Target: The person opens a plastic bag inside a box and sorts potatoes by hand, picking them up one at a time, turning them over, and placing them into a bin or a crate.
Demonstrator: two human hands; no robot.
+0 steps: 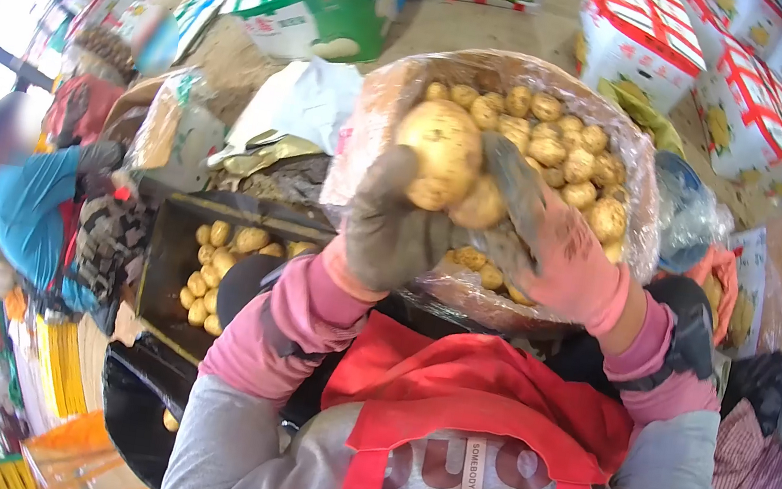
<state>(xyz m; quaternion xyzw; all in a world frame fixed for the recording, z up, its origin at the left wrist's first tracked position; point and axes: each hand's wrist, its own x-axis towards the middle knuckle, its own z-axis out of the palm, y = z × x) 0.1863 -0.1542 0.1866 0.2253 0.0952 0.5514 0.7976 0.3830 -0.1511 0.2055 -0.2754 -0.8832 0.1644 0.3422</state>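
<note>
Both gloved hands are up in front of the chest, working over a clear plastic bag of potatoes (567, 149) that bulges open just beyond them. The left hand (393, 230), in a grey, dirt-stained glove, is wrapped around a large potato (440, 151), fingers curled up its lower half and lifting it clear of the heap. The right hand (561, 255), in a pink glove darkened at the fingers, is closed on a second potato (480, 202) tucked just under and beside the big one, the two tubers touching. It looks like a sorting step: the picks are out of the bag and being looked over, and the next move would call for a steady carry, likely down to the dark crate (169, 257) at the lower left, where more yellow potatoes (210, 268) already lie. The big potato is pale yellow, rounded, with faint brown specks and a dusty skin; it dwarfs the small ones packed in the bag. The bag's film is crinkled and cloudy with soil. Printed cartons (644, 40) with red strapping stand behind, a green and white box (316, 1) sits farther left, and another person in a blue jacket (33, 201) bends at the left edge, apart from these hands.
</note>
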